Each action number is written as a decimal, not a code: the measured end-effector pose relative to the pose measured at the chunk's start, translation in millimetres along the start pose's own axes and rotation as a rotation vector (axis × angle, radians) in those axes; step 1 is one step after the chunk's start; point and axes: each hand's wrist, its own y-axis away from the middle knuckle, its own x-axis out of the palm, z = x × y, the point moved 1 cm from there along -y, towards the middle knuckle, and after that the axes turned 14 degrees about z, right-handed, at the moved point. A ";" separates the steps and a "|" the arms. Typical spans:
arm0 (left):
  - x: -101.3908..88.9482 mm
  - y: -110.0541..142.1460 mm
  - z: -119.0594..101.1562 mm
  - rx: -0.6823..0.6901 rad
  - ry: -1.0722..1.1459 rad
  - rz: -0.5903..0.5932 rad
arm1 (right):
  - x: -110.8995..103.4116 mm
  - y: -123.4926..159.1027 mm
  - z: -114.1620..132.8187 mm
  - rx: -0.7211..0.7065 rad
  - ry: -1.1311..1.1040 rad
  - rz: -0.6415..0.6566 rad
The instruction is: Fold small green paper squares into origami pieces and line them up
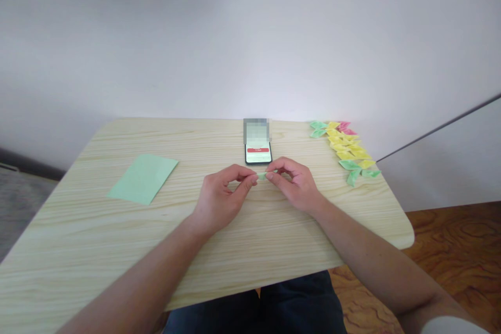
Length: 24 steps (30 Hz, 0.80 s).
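Observation:
Between my two hands is a small folded piece of green paper (262,176), held just in front of the phone. My left hand (224,193) pinches its left end between thumb and forefinger. The right end is pinched the same way by my right hand (295,183). Fingertips cover both ends, so only the short middle part of the paper shows.
A phone (258,156) with a lit screen lies behind my hands, near the wall. Flat green paper (144,178) lies on the left of the wooden table (195,146). Several folded paper pieces (344,148) in yellow, green and pink are grouped on the right.

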 end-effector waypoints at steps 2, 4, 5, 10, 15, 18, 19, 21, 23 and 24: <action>-0.1 0.6 0.1 -0.002 0.011 0.005 | 0.5 -0.2 1.1 -0.008 0.006 -0.001; 0.0 1.2 -0.1 -0.004 0.014 0.014 | 1.1 -0.6 2.7 -0.030 0.024 0.003; 0.1 1.5 -0.3 -0.005 0.013 0.021 | 1.4 -0.7 3.5 -0.045 0.032 0.007; 1.3 1.8 -0.9 0.005 0.010 0.044 | 1.2 -0.9 6.4 -0.074 0.048 0.043; 1.5 1.8 -0.1 0.022 0.001 0.050 | 0.0 -0.3 7.9 -0.077 0.043 0.046; 0.5 2.1 -0.5 0.028 -0.006 0.054 | 0.4 -0.2 7.8 -0.054 0.013 0.044; 0.0 2.2 -0.8 0.031 -0.008 0.055 | 0.5 -0.1 7.4 -0.042 0.001 0.042; -1.2 2.3 -1.2 0.031 -0.007 0.053 | 0.3 -0.2 5.9 -0.009 -0.021 0.036; -2.3 2.0 -1.2 0.028 0.002 0.044 | -0.3 -0.1 4.1 0.027 -0.033 0.030; -2.7 1.8 -1.1 0.025 0.009 0.038 | -0.7 -0.1 3.3 0.041 -0.035 0.026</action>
